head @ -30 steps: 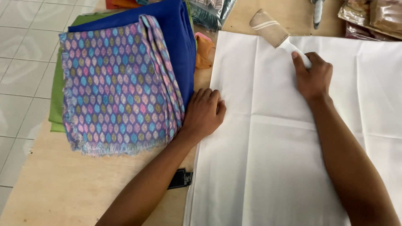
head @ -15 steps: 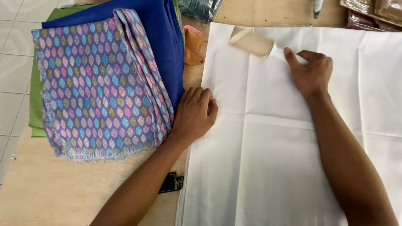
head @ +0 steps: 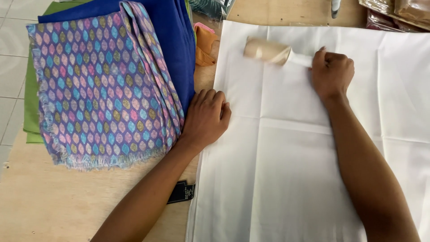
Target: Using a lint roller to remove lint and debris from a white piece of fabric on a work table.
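A white cloth (head: 286, 170) lies spread flat on the wooden table, with fold creases across it. My right hand (head: 332, 72) grips the white handle of a lint roller (head: 267, 50), whose beige roll rests on the cloth near its top edge. My left hand (head: 206, 117) lies flat on the cloth's left edge, fingers together, pressing it down right beside a stack of folded fabrics.
The stack at left holds a purple patterned fabric (head: 98, 89) on top, a blue one (head: 165, 31) and a green one (head: 33, 89) beneath. An orange cloth (head: 205, 45) sits between stack and white cloth. A black tag (head: 181, 192) lies below. Plastic packets (head: 398, 13) sit top right.
My right hand has drawn the lint roller leftward and down across the top of the white cloth. My left hand has stayed on the cloth's left edge.
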